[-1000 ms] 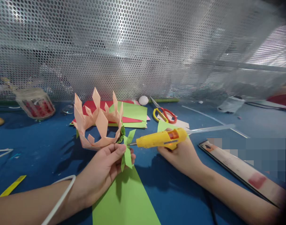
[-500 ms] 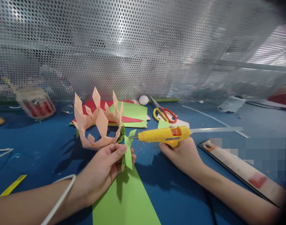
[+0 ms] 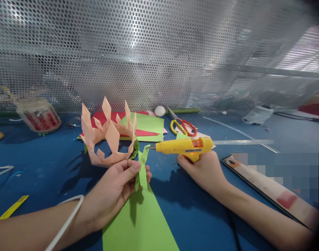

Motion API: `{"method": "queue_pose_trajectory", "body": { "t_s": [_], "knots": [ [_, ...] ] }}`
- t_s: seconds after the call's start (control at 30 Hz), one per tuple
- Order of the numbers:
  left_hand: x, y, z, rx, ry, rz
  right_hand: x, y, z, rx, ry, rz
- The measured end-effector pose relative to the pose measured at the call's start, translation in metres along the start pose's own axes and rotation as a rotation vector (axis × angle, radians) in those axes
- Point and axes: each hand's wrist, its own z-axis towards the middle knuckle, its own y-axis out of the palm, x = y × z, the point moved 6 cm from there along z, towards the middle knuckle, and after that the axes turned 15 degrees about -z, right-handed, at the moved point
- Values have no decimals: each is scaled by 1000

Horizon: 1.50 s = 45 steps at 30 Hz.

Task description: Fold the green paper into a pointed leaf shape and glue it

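Observation:
My left hand pinches a small folded green paper piece between thumb and fingers, just in front of a peach paper crown shape that rests on the blue table. My right hand grips a yellow glue gun by its handle. Its nozzle points left and hovers close to the upper tip of the green piece. A clear glue stick sticks out of the gun's back.
A green paper sheet lies under my left wrist. Red and green sheets, scissors and a white ball lie behind. A jar stands far left, a ruler right, a perforated metal wall at the back.
The glue gun has risen and drawn slightly right, its nozzle moving from the middle of the green piece up to its top tip. My left hand has stayed put.

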Motion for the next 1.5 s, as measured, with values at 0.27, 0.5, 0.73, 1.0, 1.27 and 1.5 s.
{"method": "queue_pose_trajectory", "body": {
  "t_s": [0.27,0.5,0.73,1.0,1.27,1.5],
  "knots": [
    [0,0,-2,16,-3,-5,-14,-7,0,20,-59,32],
    [-1,0,0,24,5,-7,-5,-4,1,64,-22,9],
    [0,0,-2,20,8,-13,-8,-9,1,90,-35,2],
    [-1,-1,0,6,15,-4,-20,-10,-2,79,-155,32],
    [1,0,-2,40,7,0,-18,-10,-2,82,-153,21],
    [0,1,-1,46,15,-7,-11,-7,-2,75,-113,-2]
  ]
}}
